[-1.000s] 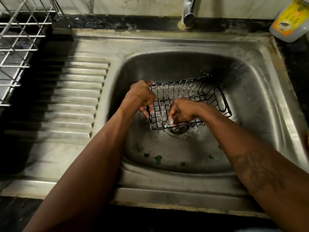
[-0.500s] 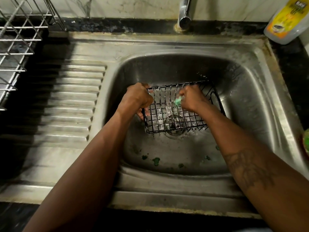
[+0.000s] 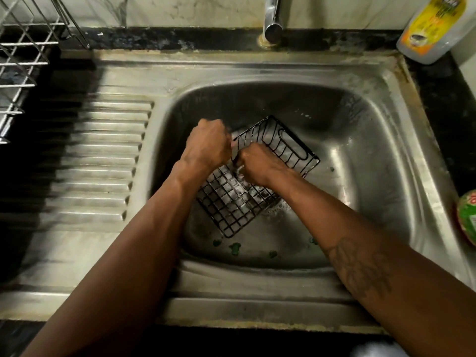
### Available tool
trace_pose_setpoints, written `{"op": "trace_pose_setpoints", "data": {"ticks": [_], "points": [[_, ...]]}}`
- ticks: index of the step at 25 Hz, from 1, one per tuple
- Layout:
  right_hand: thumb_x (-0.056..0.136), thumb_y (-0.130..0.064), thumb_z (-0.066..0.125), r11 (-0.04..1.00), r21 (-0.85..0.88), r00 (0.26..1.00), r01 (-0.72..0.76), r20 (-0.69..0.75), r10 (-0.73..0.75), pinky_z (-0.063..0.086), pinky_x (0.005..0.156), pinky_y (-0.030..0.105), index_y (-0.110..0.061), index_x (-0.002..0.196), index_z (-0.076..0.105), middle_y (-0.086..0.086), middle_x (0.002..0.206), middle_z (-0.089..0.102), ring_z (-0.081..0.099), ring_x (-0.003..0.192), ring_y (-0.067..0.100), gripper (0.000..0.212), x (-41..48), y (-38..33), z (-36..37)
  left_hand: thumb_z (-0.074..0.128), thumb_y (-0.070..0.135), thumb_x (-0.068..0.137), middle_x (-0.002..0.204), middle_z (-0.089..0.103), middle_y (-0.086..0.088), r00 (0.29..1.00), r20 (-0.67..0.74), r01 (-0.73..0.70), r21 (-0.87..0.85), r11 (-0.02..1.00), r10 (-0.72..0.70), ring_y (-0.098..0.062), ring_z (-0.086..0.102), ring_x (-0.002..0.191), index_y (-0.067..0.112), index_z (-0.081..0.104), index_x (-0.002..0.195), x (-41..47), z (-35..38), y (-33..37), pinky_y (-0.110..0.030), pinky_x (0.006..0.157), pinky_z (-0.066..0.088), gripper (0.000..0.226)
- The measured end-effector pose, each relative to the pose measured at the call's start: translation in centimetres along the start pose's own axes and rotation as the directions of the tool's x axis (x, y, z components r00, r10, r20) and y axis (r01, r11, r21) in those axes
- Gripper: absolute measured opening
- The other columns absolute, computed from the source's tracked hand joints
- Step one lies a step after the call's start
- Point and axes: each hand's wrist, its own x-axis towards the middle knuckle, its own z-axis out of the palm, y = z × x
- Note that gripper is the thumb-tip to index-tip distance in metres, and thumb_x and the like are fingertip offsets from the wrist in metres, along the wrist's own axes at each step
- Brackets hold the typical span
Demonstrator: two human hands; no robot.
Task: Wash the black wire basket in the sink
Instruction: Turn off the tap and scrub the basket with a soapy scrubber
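Scrubbing seems midway, rinsing yet to come: the left hand (image 3: 206, 146) grips the rim of the soapy black rectangular wire basket (image 3: 231, 210), tilted at the centre of the stainless-steel sink (image 3: 360, 163), the right hand (image 3: 260, 163) curls its fingers inside on what I cannot tell, a silver wire rack (image 3: 23, 63) stands at 10 o'clock, a yellow-labelled bottle (image 3: 435, 24) at 1 o'clock.

Tap (image 3: 272, 20), detergent bottle (image 3: 435, 27), metal dish rack (image 3: 25, 44)

Dim yellowish light, deep left shadow, glare on sink (image 3: 334, 161), bowed edges
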Motion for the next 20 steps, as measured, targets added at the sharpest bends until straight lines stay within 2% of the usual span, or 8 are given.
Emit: {"op": "trace_pose_setpoints", "data": {"ticks": [1,3,5,8,11,13,17,20], "points": [[0.102,-0.015,0.052,0.998,0.052,0.999,-0.041,-0.030,0.043,0.060,0.077,0.031,-0.022,0.091,0.068,0.003,0.096,0.068,0.068,0.081,0.014,0.021,0.2,0.6,-0.3,0.069,0.021,0.090,0.070,0.062,-0.001,0.999,0.042,-0.018,-0.004,1.000,0.018,-0.020,0.060,0.064,0.020,0.055,0.061,0.0,0.0,-0.1,-0.039,0.071,0.059,0.032],[0.098,-0.010,0.060,0.974,0.030,0.949,-0.225,-0.221,0.226,0.058,0.071,0.029,-0.016,0.092,0.070,0.006,0.093,0.069,0.067,0.080,0.017,0.014,0.7,2.4,-1.7,0.066,0.013,0.089,0.081,0.068,-0.001,0.992,0.106,-0.060,-0.049,0.997,0.065,-0.017,0.063,0.069,0.016,0.067,0.078,-0.5,0.0,0.3,-0.030,0.072,0.056,0.012],[0.091,-0.002,0.066,0.937,-0.022,0.875,-0.349,-0.366,0.317,0.059,0.065,0.030,-0.011,0.093,0.069,0.008,0.087,0.068,0.066,0.075,0.019,0.010,0.9,3.6,-2.0,0.063,0.008,0.088,0.077,0.066,0.001,0.986,0.129,-0.104,-0.027,0.994,0.107,-0.010,0.057,0.063,0.015,0.063,0.076,-0.8,0.1,1.2,-0.023,0.068,0.046,0.014],[0.091,-0.005,0.066,0.962,-0.079,0.936,-0.261,-0.264,0.232,0.049,0.061,0.025,-0.010,0.095,0.067,0.007,0.090,0.064,0.065,0.081,0.019,0.007,1.0,1.7,-0.9,0.060,0.008,0.085,0.061,0.052,0.003,0.988,0.123,-0.095,0.020,0.995,0.092,-0.008,0.046,0.054,0.016,0.052,0.063,-0.8,0.0,1.5,-0.020,0.055,0.036,0.024],[0.094,-0.006,0.062,0.990,-0.013,0.983,-0.141,-0.123,0.138,0.053,0.077,0.032,-0.006,0.108,0.065,0.011,0.106,0.062,0.063,0.096,0.024,0.014,0.6,1.0,-1.3,0.060,0.012,0.081,0.062,0.056,0.002,0.991,0.119,-0.066,0.038,0.997,0.061,-0.011,0.048,0.054,0.015,0.059,0.067,-0.6,-0.1,1.1,-0.027,0.061,0.044,0.015],[0.093,-0.001,0.064,0.978,-0.003,0.959,-0.207,-0.198,0.203,0.057,0.084,0.036,-0.003,0.112,0.067,0.013,0.106,0.065,0.065,0.098,0.026,0.020,0.3,2.0,-2.3,0.061,0.009,0.079,0.060,0.053,0.003,0.991,0.126,-0.054,0.056,0.997,0.046,-0.010,0.046,0.052,0.014,0.061,0.068,-0.7,0.1,1.1,-0.027,0.060,0.043,0.012],[0.091,0.007,0.057,0.911,-0.315,0.942,-0.267,-0.286,0.178,0.046,0.069,0.034,-0.008,0.101,0.067,0.008,0.085,0.056,0.064,0.089,0.028,0.020,-0.1,1.9,-3.1,0.060,0.005,0.076,0.061,0.056,0.000,0.993,0.119,0.005,0.032,0.999,-0.009,-0.016,0.053,0.055,0.012,0.062,0.068,-0.6,0.3,1.3,-0.025,0.055,0.043,0.011],[0.094,0.001,0.059,0.817,-0.382,0.895,-0.433,-0.292,0.338,0.043,0.064,0.034,-0.007,0.103,0.067,0.009,0.086,0.059,0.058,0.079,0.024,0.015,-0.1,1.1,-3.3,0.065,0.005,0.076,0.082,0.072,-0.005,0.993,0.108,0.043,0.020,0.999,-0.045,-0.020,0.066,0.071,0.011,0.075,0.090,-0.7,0.5,1.1,-0.025,0.067,0.055,0.018]]}}
